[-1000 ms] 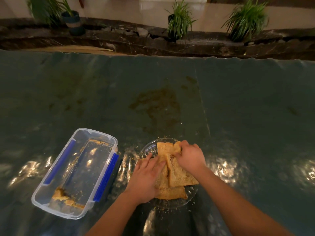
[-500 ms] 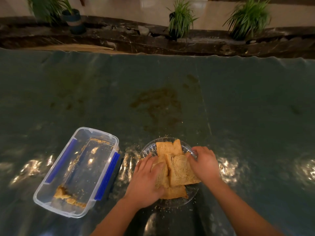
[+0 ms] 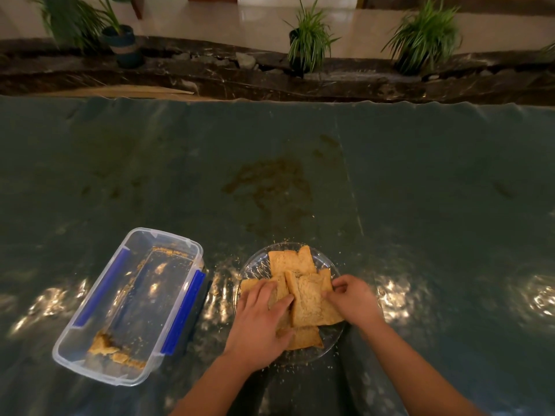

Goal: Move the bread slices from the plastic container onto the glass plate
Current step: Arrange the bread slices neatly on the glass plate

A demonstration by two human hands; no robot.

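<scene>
Two hands on stacked bread, near edge of green-covered table.
Left hand (image 3: 260,322) lies flat, fingers spread, on bread slices (image 3: 303,292); right hand (image 3: 353,300) pinches top slice's right edge. Slices overlap on glass plate (image 3: 255,267); plastic container (image 3: 132,304) just left holds crumbs; potted plants (image 3: 309,37) beyond far edge.

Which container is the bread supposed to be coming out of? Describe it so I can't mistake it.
On the dark green table cover, look left of the glass plate piled with bread slices, where both hands are working. The plastic container is a clear oblong tub with no lid on. Its blue side clips and a few bread scraps at its near end set it apart.
</scene>
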